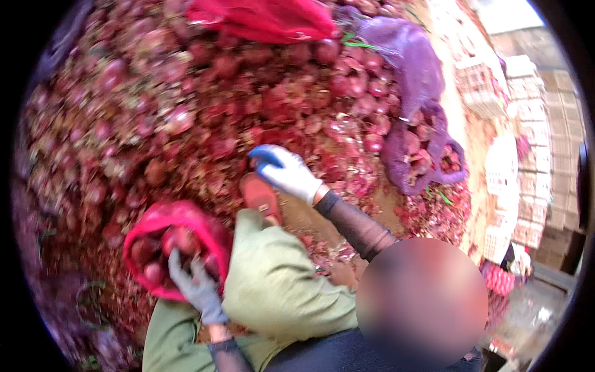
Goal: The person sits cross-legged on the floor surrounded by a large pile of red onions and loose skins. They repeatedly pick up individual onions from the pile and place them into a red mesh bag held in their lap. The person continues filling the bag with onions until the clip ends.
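My left hand (197, 288), in a grey glove, reaches into a pink mesh sack (132, 272) between my knees. Its fingers are at the red onions (179, 239) inside; whether they grip one cannot be told. My right hand (286, 172), in a white glove with blue fingers, is over my red shoe (260, 197) at the edge of the onion heap. Its fingertips are partly turned away, and nothing plainly shows in them. Loose onion skins (218, 135) lie in front of both hands.
A big heap of red onions (111, 76) spreads left and ahead. A red sack (265, 18) lies on top, and purple mesh sacks (411, 65) with onions stand at the right. Stacked crates (527, 153) line the far right. A blurred round patch covers the lower right.
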Available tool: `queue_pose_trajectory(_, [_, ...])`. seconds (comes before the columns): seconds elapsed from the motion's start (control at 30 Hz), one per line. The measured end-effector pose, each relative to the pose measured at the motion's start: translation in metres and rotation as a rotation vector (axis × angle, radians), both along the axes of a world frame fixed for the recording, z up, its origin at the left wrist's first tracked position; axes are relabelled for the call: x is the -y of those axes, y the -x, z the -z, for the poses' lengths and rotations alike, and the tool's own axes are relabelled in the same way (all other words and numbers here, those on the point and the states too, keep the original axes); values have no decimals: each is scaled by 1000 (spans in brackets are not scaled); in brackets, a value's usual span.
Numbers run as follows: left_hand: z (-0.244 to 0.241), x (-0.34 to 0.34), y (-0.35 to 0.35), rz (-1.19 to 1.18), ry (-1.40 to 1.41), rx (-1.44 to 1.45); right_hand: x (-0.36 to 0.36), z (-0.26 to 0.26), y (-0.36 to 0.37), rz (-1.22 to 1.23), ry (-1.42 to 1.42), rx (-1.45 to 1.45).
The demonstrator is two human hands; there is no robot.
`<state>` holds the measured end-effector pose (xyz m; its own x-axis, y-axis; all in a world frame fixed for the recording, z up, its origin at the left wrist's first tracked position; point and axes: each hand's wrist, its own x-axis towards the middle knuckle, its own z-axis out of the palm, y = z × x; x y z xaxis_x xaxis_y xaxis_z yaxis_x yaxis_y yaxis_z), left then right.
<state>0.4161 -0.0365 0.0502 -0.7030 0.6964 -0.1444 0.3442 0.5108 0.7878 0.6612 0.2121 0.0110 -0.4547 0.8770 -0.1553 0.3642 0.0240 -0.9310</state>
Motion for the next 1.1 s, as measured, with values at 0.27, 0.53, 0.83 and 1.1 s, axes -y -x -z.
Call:
queue_pose_trajectory(0.27, [-42, 31, 11, -164, 125, 133, -57, 99, -279, 270, -39, 1611])
queue_pose_trajectory(0.53, [-49, 106, 10, -714, 38, 492, -59, 125, -265, 471, 359, 304])
queue_pose_trajectory(0.83, [52, 97, 8, -785, -145, 812, -48, -126, 61, -663, 216, -126])
queue_pose_trajectory(1.1, [-2, 101, -9, -1004, -456, 1043, 106, -136, 246, -1564, -497, 314])
